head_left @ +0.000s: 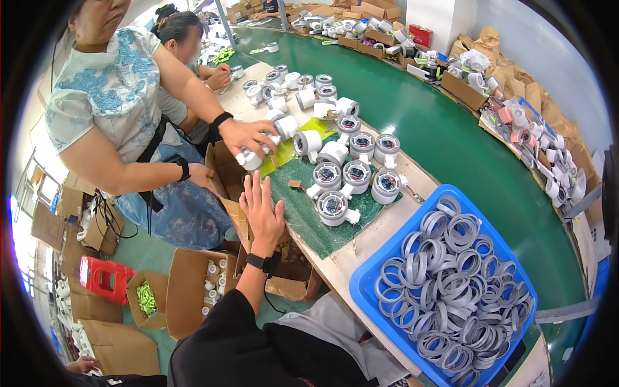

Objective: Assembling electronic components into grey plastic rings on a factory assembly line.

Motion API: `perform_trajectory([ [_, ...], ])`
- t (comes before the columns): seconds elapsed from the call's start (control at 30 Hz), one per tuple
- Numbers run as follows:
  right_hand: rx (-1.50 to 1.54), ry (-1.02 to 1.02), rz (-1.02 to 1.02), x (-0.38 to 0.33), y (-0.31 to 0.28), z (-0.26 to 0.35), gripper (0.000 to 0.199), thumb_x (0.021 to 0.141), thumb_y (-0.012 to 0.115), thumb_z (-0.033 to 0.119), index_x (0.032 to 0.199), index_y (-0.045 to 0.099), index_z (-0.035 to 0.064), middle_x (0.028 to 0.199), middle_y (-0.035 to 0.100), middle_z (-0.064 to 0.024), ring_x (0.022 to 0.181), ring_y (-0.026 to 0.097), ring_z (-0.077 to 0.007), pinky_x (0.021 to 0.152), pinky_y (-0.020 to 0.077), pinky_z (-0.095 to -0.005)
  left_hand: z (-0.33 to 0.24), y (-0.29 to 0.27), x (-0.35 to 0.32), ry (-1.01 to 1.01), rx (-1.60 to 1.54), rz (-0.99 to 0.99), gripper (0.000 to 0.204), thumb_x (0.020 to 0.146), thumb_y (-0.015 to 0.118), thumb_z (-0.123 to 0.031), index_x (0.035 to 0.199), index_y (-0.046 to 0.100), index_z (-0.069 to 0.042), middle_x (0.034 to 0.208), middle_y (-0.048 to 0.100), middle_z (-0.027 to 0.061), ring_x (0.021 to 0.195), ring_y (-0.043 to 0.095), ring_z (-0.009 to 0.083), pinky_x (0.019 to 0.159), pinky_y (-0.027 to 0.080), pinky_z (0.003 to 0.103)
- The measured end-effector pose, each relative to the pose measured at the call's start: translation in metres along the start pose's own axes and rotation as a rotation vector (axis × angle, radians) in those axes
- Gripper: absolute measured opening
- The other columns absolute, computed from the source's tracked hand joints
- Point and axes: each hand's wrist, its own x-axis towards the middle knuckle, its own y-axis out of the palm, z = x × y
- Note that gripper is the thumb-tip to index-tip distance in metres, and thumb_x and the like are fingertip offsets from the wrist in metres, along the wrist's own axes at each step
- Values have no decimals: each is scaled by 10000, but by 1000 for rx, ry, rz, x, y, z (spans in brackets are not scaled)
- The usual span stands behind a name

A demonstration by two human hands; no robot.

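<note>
Black fabric sleeve [222, 338] lies nearest, and from it the left hand [261, 209] extends, fingers straight and grasping nothing; the right hand's grip I cannot tell. Just beyond the left fingertips, a co-worker's hand [245, 137] holds a white cylindrical housing [248, 159]. Similar white round housings with grey rims and circuit boards [356, 173] stand on a dark green mat [308, 226], near a blue plastic tray [369, 277] of grey rings [461, 293].

Behind the left grip [261, 209], a black strap [255, 260] with a dark, squarish watch case [272, 263] circles the wrist. Farther back hangs a plain black short sleeve [229, 326], then light grey cloth [335, 327].
</note>
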Motion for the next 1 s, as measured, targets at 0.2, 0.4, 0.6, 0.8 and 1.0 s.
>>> perform_trajectory([
  [0.2, 13, 24, -29, 0, 0, 5, 277, 929, 514, 190, 984, 604, -65, 967, 611, -203, 897, 560, -341, 871, 422, -428, -3, 1, 0, 20, 6, -8, 501, 920, 448, -322, 1330, 445, -34, 1471, 329, 151, 1382, 233, 343, 1057, 169, 486],
  [0.4, -33, 16, -13, 1, -1, 7, 249, 922, 512, 153, 987, 601, -71, 974, 611, -206, 903, 562, -344, 870, 423, -428, -4, 2, 0, 24, 12, -9, 495, 924, 446, -321, 1327, 449, -35, 1473, 325, 151, 1376, 245, 338, 1054, 170, 483],
  [0.6, -25, 47, -14, 1, 0, 10, 226, 917, 511, 126, 988, 601, -69, 978, 608, -213, 911, 562, -347, 867, 426, -431, -5, 1, 0, 31, 21, -14, 496, 934, 418, -311, 1324, 439, -5, 1459, 340, 163, 1376, 242, 340, 1057, 171, 460],
  [0.8, 57, 84, -27, -2, 0, 8, 262, 925, 510, 168, 1005, 597, -66, 981, 600, -210, 907, 554, -349, 871, 419, -437, -38, -23, 13, 80, -237, -30, 516, 886, 518, -324, 1288, 464, -5, 1429, 364, 187, 1353, 273, 362, 1043, 212, 483],
  [1.0, 32, 56, 6, -3, -1, 0, 317, 936, 501, 228, 1012, 594, -65, 1004, 587, -213, 927, 541, -346, 898, 397, -439, -117, -41, 52, 565, -376, 417, 653, 691, 738, -372, 1260, 526, -131, 1451, 334, 142, 1337, 293, 367, 1015, 307, 511],
])
